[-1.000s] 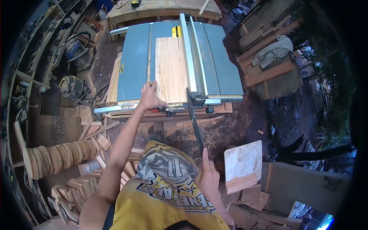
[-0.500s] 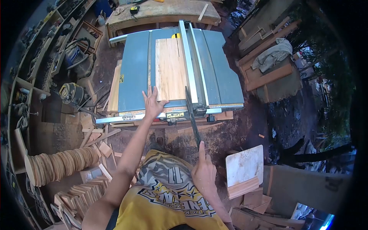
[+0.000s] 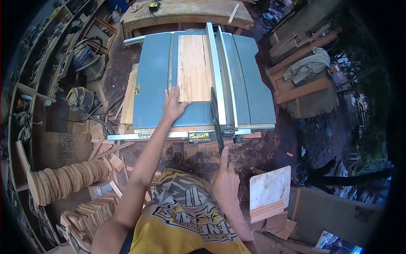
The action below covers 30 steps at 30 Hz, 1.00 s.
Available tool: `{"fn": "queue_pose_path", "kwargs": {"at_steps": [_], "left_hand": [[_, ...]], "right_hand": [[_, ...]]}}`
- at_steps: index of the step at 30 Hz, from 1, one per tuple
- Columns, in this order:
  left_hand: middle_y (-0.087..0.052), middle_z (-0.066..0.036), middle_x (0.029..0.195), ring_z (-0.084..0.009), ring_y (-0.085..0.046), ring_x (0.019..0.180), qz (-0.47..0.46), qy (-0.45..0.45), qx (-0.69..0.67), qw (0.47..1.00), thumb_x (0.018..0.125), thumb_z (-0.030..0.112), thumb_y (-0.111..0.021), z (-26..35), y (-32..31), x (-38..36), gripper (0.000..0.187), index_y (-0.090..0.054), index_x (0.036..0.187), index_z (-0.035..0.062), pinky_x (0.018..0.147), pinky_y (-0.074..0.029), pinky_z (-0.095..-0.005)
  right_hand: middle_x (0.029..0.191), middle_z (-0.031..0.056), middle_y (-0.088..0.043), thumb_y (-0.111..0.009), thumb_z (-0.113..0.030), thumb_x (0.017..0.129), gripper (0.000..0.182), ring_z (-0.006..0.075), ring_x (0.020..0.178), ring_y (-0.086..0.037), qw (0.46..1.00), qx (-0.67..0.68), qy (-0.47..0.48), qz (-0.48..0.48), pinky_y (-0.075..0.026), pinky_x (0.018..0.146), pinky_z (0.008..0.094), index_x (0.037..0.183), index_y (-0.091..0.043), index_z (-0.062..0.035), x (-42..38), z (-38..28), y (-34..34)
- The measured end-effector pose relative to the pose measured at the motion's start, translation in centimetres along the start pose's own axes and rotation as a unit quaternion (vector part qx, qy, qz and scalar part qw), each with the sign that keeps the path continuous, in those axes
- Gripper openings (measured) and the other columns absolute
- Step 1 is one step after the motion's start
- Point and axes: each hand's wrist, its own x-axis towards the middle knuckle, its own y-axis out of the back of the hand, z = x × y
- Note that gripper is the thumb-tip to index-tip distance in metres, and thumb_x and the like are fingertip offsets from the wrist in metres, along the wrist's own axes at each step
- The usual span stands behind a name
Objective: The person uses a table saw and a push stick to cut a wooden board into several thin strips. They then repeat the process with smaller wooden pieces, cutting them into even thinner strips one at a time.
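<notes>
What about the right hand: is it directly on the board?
No, the right hand grips a dark stick that reaches forward toward the board.

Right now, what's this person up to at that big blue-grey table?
A person is guiding a wooden board over a table saw, beside its metal fence. Their left hand is at the board's near left corner, fingers spread. Their right hand holds a dark push stick, its tip at the near right corner. A narrow slit runs from the board's far end, stopping partway.
</notes>
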Motion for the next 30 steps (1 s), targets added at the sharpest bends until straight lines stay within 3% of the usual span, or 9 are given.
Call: {"fn": "queue_pose_path", "kwargs": {"at_steps": [4,16,19,30], "left_hand": [[-0.042,-0.032,0.148,-0.0381,-0.032,0.145,0.002,-0.009,0.005,1.000,0.078,0.042,-0.080,-0.9,-0.4,1.9,0.095,-0.038,0.144,-0.0128,0.124,-0.011,-0.0481],[-0.040,-0.032,0.148,-0.0404,-0.032,0.144,0.000,0.001,-0.002,1.000,0.078,0.041,-0.080,-2.0,-0.7,8.1,0.095,-0.037,0.144,-0.0121,0.124,-0.017,-0.0460],[-0.040,-0.031,0.149,-0.0406,-0.032,0.145,-0.006,0.010,0.005,1.000,0.078,0.041,-0.080,-2.1,-0.6,9.5,0.096,-0.036,0.145,-0.0119,0.123,-0.018,-0.0455],[-0.041,-0.031,0.148,-0.0423,-0.031,0.144,-0.003,0.012,0.001,1.000,0.077,0.043,-0.081,-3.6,-1.3,14.4,0.097,-0.037,0.145,-0.0106,0.122,-0.021,-0.0481]], "right_hand": [[0.088,0.0297,-0.062,-0.061,0.005,0.075,0.087,0.0450,0.072,-0.066,0.999,-0.002,-0.021,-0.024,-0.053,0.063,0.0506,0.152,-0.023,0.0068,2.1,-1.3,1.0],[0.085,0.0288,-0.063,-0.062,0.005,0.076,0.083,0.0447,0.071,-0.066,0.999,-0.022,0.002,0.024,-0.052,0.062,0.0521,0.150,-0.026,0.0083,8.1,-2.6,1.8],[0.089,0.0300,-0.063,-0.064,0.003,0.075,0.084,0.0407,0.066,-0.069,0.999,-0.042,0.012,0.019,-0.057,0.056,0.0439,0.151,-0.027,0.0062,9.4,-2.8,2.2],[0.080,0.0267,-0.062,-0.068,0.002,0.075,0.086,0.0405,0.065,-0.068,0.998,-0.054,0.021,0.012,-0.056,0.057,0.0448,0.151,-0.027,0.0087,14.5,-4.2,3.0]]}}
